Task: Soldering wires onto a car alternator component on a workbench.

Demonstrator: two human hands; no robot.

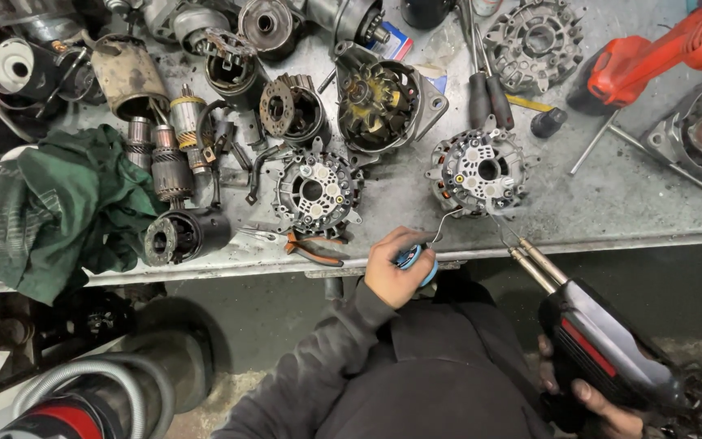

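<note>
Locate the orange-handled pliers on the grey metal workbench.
In the head view, the orange-handled pliers lie at the grey metal workbench's front edge, left of the left hand, below a round alternator end plate.

small blue-red-white box [392,39] among parts at bench's far edge.

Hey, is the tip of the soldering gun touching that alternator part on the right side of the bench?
Touching. The head view shows the soldering gun with its wire tip meeting the lower edge of the alternator part, no gap visible.
</note>
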